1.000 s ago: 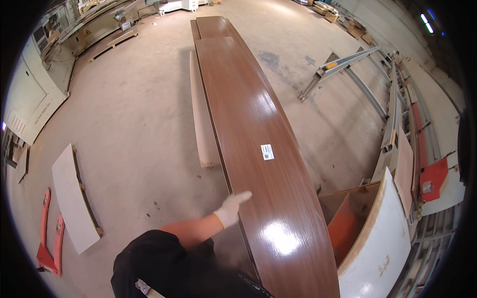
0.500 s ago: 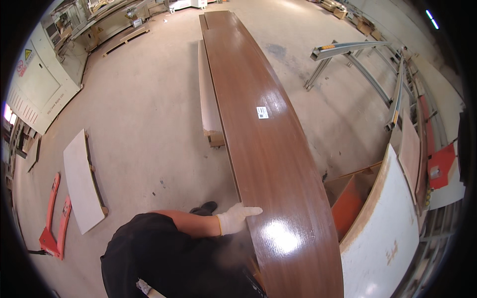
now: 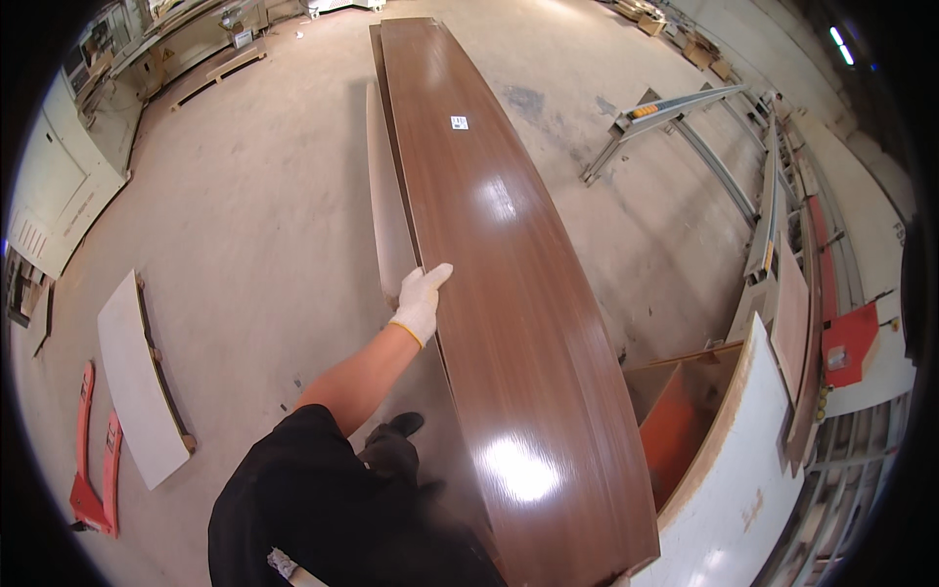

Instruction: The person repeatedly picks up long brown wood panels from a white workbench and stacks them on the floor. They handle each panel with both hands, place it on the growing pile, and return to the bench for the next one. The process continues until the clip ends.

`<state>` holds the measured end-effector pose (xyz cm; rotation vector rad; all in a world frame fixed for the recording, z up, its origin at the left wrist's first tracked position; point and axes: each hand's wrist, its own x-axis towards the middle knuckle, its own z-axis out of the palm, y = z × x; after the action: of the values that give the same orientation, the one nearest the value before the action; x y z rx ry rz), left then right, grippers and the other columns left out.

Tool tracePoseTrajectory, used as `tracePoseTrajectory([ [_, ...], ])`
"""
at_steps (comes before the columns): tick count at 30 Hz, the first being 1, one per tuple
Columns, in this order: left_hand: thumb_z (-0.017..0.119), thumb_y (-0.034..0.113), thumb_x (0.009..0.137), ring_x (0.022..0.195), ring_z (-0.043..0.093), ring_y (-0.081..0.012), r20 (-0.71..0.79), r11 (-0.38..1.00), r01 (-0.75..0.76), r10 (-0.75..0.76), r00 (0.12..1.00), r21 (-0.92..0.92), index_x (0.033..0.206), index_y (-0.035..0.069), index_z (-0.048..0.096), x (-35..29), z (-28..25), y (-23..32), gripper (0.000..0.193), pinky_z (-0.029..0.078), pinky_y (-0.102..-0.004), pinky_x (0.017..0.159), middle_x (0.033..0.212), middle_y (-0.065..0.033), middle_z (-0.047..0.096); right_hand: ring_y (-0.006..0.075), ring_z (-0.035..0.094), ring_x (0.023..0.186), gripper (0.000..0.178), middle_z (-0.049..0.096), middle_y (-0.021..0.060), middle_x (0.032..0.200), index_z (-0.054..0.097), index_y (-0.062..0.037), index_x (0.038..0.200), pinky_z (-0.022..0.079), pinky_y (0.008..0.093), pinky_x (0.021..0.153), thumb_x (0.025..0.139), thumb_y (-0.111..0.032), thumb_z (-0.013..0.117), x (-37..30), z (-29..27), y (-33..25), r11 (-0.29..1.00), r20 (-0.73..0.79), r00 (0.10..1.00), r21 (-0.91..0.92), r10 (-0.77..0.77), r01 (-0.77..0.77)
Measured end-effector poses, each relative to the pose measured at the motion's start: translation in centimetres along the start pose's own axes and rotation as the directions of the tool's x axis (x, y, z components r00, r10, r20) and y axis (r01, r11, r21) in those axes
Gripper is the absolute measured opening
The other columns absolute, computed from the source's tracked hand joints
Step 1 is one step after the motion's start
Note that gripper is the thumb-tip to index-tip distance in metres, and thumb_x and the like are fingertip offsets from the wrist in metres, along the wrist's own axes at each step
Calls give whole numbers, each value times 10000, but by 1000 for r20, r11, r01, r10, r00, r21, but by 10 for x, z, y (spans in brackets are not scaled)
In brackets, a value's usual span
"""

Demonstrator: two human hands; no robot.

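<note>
A long, glossy brown wood-grain panel (image 3: 518, 323) stretches away from me, with a small white label (image 3: 459, 122) on its top face. My left hand (image 3: 421, 301), in a white knit glove with a yellow cuff, grips its left edge. The thumb lies on the top face and the other fingers curl down at the edge, partly hidden. Beneath the panel's left side, the edge of another brown board (image 3: 380, 98) shows, with a paler sheet (image 3: 383, 196) lower down. The panel's near right corner shows at the lower edge of the view. My right hand does not show.
To the right stand a white board (image 3: 729, 470) with a worn edge, an orange panel (image 3: 675, 430) and a metal roller frame (image 3: 685, 110). Red pallet-truck forks (image 3: 86, 440) and a pale board (image 3: 142, 382) lie on the left floor. A light-coloured machine (image 3: 68, 186) stands farther left.
The brown panel has slid away from me, its label now farther off and its near corner in view. My left hand has moved forward with it, my arm stretching out.
</note>
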<state>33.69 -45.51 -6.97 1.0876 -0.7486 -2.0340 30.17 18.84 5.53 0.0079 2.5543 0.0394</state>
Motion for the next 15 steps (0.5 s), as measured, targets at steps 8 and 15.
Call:
tracePoseTrajectory([
  [8, 729, 357, 971, 1062, 690, -322, 54, 838, 22, -61, 997, 545, 1265, -90, 604, 103, 6, 26, 550, 548, -439, 903, 1150, -226, 701, 309, 650, 1197, 391, 703, 218, 1230, 687, 51, 1168, 509, 477, 1019, 1070, -301, 547, 134, 32, -143, 245, -122, 984, 966, 127, 88],
  [15, 494, 541, 1042, 1048, 726, -460, 367, -264, -410, -196, 909, 873, 1033, -28, 758, 67, 25, 65, 627, 565, -546, 941, 1081, -277, 759, 473, 724, 852, 326, 732, 291, 883, 668, 33, 1027, 564, 557, 796, 1023, -288, 615, 119, -22, -160, 999, -382, 924, 24, -25, 37],
])
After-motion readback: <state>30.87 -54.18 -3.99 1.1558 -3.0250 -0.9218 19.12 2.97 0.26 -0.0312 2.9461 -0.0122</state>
